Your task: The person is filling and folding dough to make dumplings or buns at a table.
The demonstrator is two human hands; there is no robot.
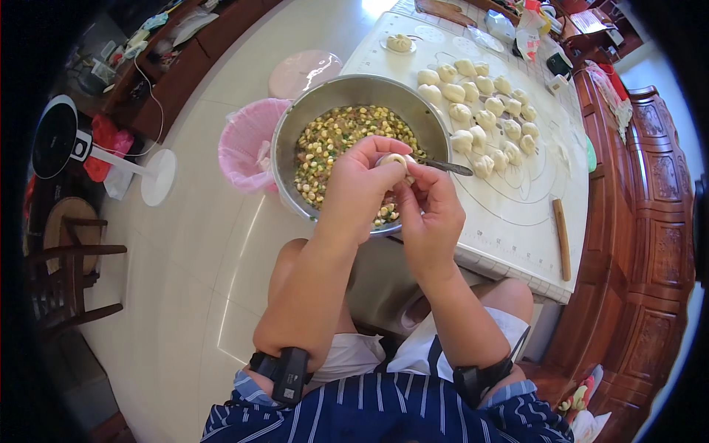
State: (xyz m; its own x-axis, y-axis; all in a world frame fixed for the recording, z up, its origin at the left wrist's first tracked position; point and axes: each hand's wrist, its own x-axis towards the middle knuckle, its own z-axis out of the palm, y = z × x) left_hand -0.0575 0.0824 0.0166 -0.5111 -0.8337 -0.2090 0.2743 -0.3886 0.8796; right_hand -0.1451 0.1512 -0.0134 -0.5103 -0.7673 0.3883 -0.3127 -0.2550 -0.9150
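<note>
Both hands work over a big metal bowl (284, 122) of chopped filling (347, 122) with yellow corn-like bits and green pieces. My left hand (360, 181) curls around a small pale dough wrapper (395, 159). At the wrapper's right side, the fingers of my right hand (430, 210) are pinched together on its edge. My fingers hide most of the wrapper, and I cannot tell how much filling is inside. A dark utensil handle (450, 168) sticks out over the bowl's right rim, just beyond my right hand.
Several white dough pieces (485, 119) sit on the marked white mat (509, 221). A pleated bun (399, 43) rests near the mat's far left corner. The rolling pin (562, 240) lies at right. Left of the bowl stands a pink-lined bin (244, 151), with a pink round stool (306, 70) behind.
</note>
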